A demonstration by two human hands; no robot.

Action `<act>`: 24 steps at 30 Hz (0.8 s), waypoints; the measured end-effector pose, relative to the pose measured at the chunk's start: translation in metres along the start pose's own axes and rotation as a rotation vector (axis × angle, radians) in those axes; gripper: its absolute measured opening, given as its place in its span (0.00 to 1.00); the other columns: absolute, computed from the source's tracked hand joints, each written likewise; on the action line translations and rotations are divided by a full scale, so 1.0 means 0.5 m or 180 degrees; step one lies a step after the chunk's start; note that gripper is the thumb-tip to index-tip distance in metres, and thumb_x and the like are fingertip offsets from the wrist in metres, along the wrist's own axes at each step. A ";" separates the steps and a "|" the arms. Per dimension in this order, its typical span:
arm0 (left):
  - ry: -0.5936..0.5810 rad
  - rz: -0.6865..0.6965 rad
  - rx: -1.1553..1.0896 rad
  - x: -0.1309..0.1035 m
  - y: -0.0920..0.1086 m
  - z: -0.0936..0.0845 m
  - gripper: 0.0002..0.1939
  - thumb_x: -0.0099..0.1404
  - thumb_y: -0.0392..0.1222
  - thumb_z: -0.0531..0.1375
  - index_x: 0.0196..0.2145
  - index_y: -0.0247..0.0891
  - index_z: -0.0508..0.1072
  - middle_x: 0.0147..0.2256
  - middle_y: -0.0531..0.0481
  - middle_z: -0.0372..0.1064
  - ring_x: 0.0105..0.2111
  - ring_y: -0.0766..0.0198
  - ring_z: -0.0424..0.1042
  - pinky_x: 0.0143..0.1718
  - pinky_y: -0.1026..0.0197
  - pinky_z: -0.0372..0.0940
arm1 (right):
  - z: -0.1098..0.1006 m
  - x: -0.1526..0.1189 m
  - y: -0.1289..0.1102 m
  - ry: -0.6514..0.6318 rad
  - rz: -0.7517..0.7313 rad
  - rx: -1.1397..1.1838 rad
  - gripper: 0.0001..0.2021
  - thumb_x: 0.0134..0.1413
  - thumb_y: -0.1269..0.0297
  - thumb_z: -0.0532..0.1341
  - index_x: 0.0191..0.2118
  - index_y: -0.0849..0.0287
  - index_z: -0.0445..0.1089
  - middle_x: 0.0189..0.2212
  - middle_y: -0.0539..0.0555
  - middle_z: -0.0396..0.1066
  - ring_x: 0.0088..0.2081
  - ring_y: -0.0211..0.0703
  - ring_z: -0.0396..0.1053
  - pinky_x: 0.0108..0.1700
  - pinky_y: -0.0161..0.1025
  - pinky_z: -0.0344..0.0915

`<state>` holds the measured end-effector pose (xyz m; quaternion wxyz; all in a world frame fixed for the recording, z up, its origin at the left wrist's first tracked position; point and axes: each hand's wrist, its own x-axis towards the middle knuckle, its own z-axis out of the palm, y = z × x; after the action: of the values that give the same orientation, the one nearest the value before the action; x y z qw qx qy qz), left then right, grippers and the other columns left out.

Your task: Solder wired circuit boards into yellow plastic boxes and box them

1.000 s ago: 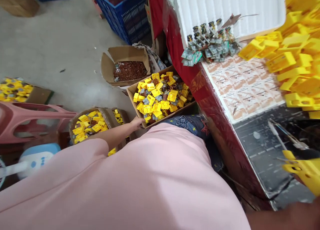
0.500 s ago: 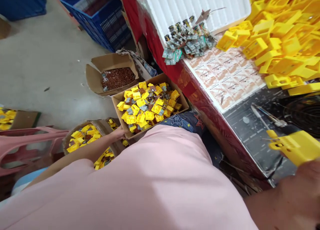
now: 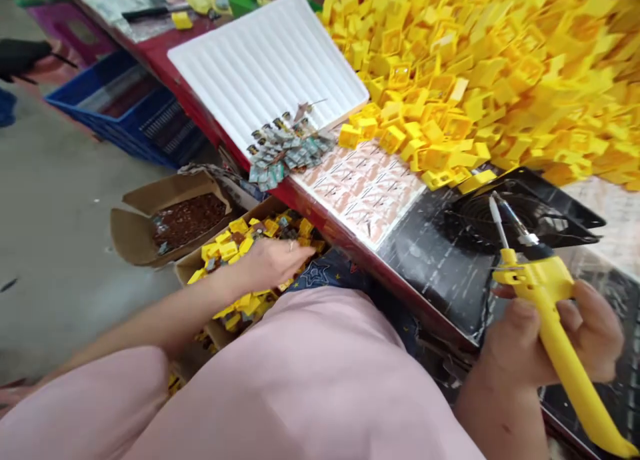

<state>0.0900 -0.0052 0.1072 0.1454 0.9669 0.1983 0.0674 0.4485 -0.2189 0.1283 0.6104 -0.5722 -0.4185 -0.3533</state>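
Note:
My right hand [image 3: 555, 340] is closed around the handle of a yellow soldering gun [image 3: 550, 313], its metal tip and thin feed tube pointing up and away over the table. My left hand [image 3: 275, 263] reaches across a cardboard box [image 3: 187, 268] on my lap, fingers stretched out toward the box's table side. Under that hand, small yellow plastic housings [image 3: 227, 250] fill the box, with grey and brown parts among them. No part shows clearly in the left fingers; their undersides are hidden.
A big heap of yellow housings [image 3: 475, 80] covers the table's far side. Wired circuit boards [image 3: 290, 147] lie by a white ridged foam tray [image 3: 270, 53]. Near the gun is a black coil stand [image 3: 475, 213]. A carton of brown pieces [image 3: 135, 237] and a blue crate [image 3: 125, 120] stand left.
My left hand has moved from the box's outer corner to over its contents. The soldering gun has swung upright and fully into view in my right hand. The view has turned toward the table.

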 end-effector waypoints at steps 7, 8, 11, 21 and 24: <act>0.0578 -0.0219 0.0515 0.539 -0.035 -0.146 0.29 0.77 0.48 0.53 0.70 0.32 0.65 0.66 0.33 0.67 0.66 0.45 0.67 0.70 0.46 0.61 | -0.039 -0.009 -0.022 -0.0446 0.0372 -0.0197 0.28 0.49 0.56 0.77 0.57 0.51 0.79 0.44 0.56 0.82 0.29 0.45 0.79 0.29 0.40 0.77; 0.0441 -0.0488 0.0394 0.599 -0.039 -0.152 0.31 0.78 0.50 0.52 0.72 0.33 0.63 0.69 0.32 0.62 0.70 0.45 0.63 0.72 0.47 0.58 | -0.046 -0.010 -0.024 -0.0488 0.0409 -0.0255 0.28 0.49 0.58 0.77 0.58 0.50 0.78 0.44 0.57 0.82 0.29 0.46 0.79 0.29 0.41 0.77; -0.0018 -0.1048 0.0116 0.716 -0.045 -0.156 0.35 0.80 0.56 0.47 0.75 0.35 0.56 0.72 0.32 0.58 0.73 0.45 0.59 0.73 0.46 0.56 | -0.064 -0.007 -0.022 -0.0507 0.0464 -0.0474 0.29 0.48 0.60 0.77 0.58 0.48 0.78 0.43 0.57 0.83 0.28 0.48 0.79 0.26 0.41 0.77; -0.0667 -0.0466 0.0630 0.565 0.051 -0.099 0.39 0.71 0.68 0.58 0.71 0.46 0.65 0.72 0.34 0.59 0.71 0.32 0.60 0.69 0.25 0.55 | -0.094 -0.016 -0.007 -0.0638 0.0547 -0.1022 0.27 0.50 0.58 0.76 0.57 0.51 0.79 0.42 0.58 0.83 0.27 0.50 0.80 0.26 0.43 0.78; -0.0861 -0.0074 0.0462 0.491 0.094 -0.079 0.42 0.69 0.70 0.59 0.73 0.48 0.62 0.76 0.35 0.50 0.73 0.29 0.54 0.71 0.22 0.48 | -0.082 -0.015 -0.025 -0.0809 0.0569 -0.0957 0.24 0.55 0.57 0.74 0.57 0.56 0.78 0.44 0.59 0.83 0.32 0.49 0.81 0.31 0.42 0.80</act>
<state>0.3237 0.0627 0.1771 0.1013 0.9728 0.1925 -0.0797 0.4384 -0.2613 0.1266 0.4893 -0.7316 -0.3823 -0.2813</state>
